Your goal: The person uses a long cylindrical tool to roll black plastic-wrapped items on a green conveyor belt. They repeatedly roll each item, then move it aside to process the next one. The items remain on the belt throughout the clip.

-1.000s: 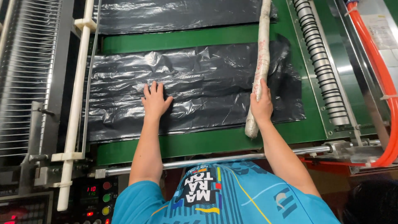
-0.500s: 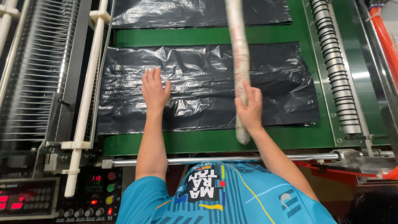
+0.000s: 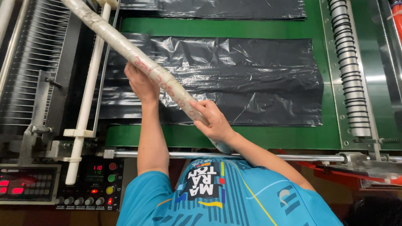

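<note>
A stack of black plastic bags (image 3: pixel 234 79) lies flat on the green machine bed (image 3: pixel 268 136). My left hand (image 3: pixel 141 83) presses on the left part of the stack, fingers together, partly under a long white cardboard tube (image 3: pixel 125 48). My right hand (image 3: pixel 214 121) grips that tube near its lower end. The tube slants from my right hand up to the top left, above the bags and across a white bar (image 3: pixel 86 113). Its short lower tip (image 3: pixel 222 146) sticks out below my hand.
A second black bag stack (image 3: pixel 217 8) lies farther back. A ribbed roller (image 3: pixel 349 71) runs along the right side, and a steel rod (image 3: pixel 268 157) crosses the front edge. A control panel (image 3: pixel 98 184) with lit red digits and buttons sits at the lower left beside a metal rack (image 3: pixel 29 62).
My right hand swung the tube from upright on the right side to a slant toward the upper left and moved left with it. My left hand stayed on the bags.
</note>
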